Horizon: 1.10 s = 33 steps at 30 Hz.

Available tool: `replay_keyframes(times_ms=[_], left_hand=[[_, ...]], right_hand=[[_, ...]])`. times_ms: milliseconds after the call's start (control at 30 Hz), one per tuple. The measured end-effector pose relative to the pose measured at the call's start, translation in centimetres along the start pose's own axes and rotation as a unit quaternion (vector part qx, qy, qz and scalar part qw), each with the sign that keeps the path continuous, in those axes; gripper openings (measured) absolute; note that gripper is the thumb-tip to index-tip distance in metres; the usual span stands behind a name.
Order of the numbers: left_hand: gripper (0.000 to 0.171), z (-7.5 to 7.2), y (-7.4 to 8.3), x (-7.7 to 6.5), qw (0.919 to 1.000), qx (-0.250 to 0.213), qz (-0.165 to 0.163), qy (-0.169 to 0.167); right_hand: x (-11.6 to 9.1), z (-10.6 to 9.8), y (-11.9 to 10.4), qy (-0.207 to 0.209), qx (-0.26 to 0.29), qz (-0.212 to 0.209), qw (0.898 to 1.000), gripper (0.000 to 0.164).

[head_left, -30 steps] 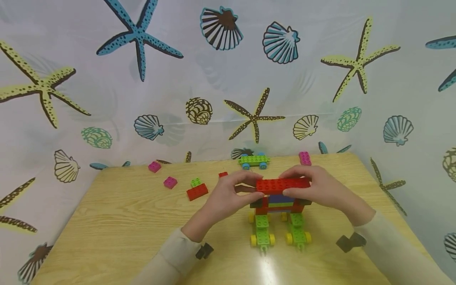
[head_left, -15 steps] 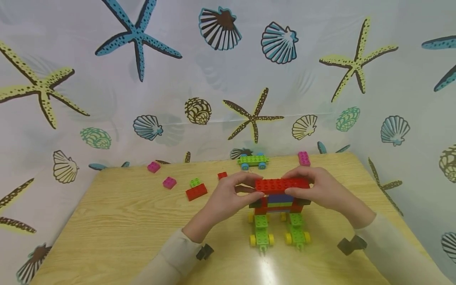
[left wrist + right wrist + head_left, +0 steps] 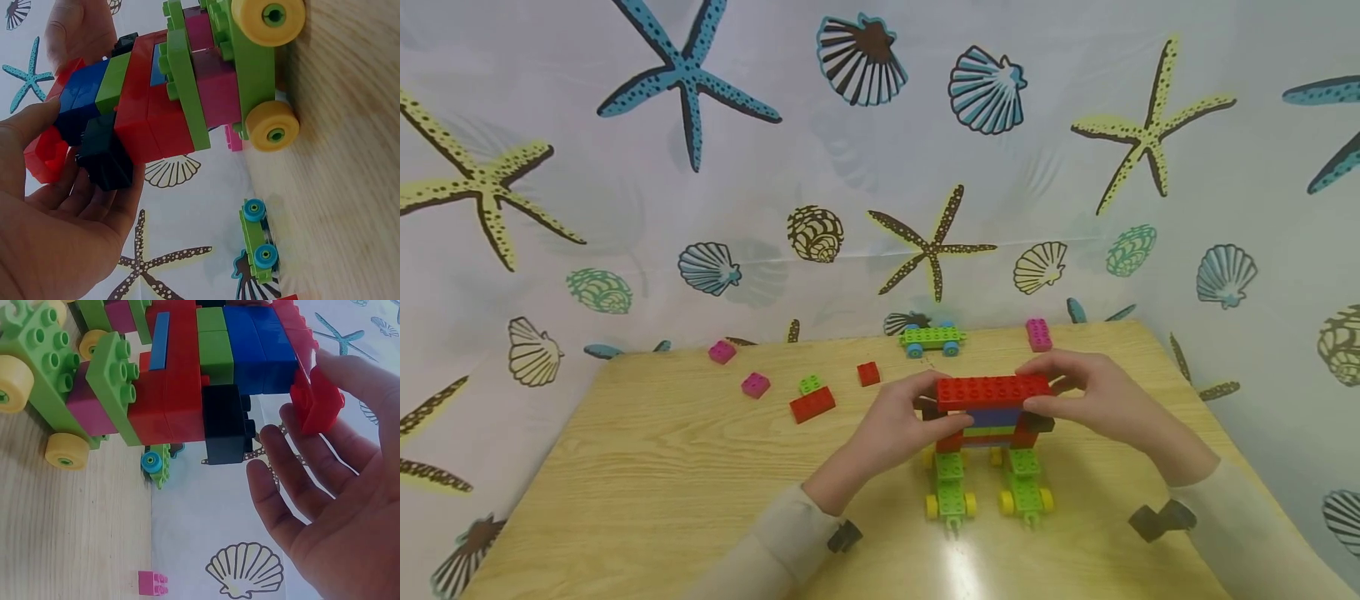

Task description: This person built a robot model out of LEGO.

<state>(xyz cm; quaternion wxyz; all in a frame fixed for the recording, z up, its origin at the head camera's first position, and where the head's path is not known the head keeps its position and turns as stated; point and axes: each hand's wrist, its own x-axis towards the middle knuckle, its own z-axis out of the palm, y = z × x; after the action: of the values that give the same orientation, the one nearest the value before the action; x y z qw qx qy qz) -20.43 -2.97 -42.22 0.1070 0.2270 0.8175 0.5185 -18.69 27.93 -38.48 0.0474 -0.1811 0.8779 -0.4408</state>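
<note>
A toy-brick structure stands on two green wheeled bases (image 3: 951,496) with yellow wheels. Its body has blue bricks (image 3: 259,350), red bricks and black side bricks (image 3: 225,422). A long red brick (image 3: 988,390) lies across the top. My left hand (image 3: 898,425) holds the structure's upper left end, thumb in front over the blue and red bricks, fingers behind near a black brick (image 3: 106,150). My right hand (image 3: 1101,404) pinches the right end of the long red brick, thumb in front and index behind; its other fingers are spread behind it.
A green car base (image 3: 932,337) with blue wheels stands at the table's back edge. Loose bricks lie about: a pink one (image 3: 1039,335) at back right, pink ones (image 3: 756,385) at left, a red brick (image 3: 812,405), a small red one (image 3: 868,373), a small green one (image 3: 810,384). A patterned curtain (image 3: 850,183) hangs behind.
My right hand has slid right toward the end of the long red brick. My left hand has shifted right and its thumb lower, uncovering the small red brick behind. The structure stays in place.
</note>
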Motion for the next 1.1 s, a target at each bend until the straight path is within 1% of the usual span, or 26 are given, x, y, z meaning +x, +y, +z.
replay_keyframes(times_ms=[200,367,467,567,700,833,967,1100], left_hand=[[0.04,0.2,-0.1,-0.1,0.9998,-0.019,-0.002,0.006],[0.039,0.1,-0.2,-0.1,0.9999,-0.013,0.006,0.009],[0.039,-0.3,-0.4,-0.3,0.9999,-0.004,0.013,0.006],[0.041,-1.2,-0.6,-0.8,0.9999,0.005,0.01,0.002],[0.044,-3.3,-1.4,-1.7,0.9999,0.014,-0.004,0.0],[0.046,-6.4,-2.6,-3.2,0.9996,0.018,-0.021,-0.001],[0.046,-9.7,-3.8,-4.7,0.9993,0.024,-0.03,-0.002],[0.044,-13.2,-5.1,-6.5,0.999,0.037,-0.026,-0.006]], right_hand=[[-0.1,0.2,-0.1,-0.002,0.012,-0.003,1.0,0.032],[0.1,0.4,-0.3,-0.004,0.015,-0.001,1.0,0.032],[0.2,0.4,-0.4,-0.008,0.015,-0.001,1.0,0.034],[0.5,0.4,-0.6,-0.014,0.019,-0.007,1.0,0.036],[1.4,0.6,-0.8,-0.023,0.036,-0.016,0.999,0.034],[2.9,1.7,-1.3,-0.028,0.059,-0.022,0.998,0.029],[5.2,3.9,-1.6,-0.042,0.075,-0.023,0.996,0.027],[8.0,7.3,-2.0,-0.058,0.067,-0.03,0.996,0.028]])
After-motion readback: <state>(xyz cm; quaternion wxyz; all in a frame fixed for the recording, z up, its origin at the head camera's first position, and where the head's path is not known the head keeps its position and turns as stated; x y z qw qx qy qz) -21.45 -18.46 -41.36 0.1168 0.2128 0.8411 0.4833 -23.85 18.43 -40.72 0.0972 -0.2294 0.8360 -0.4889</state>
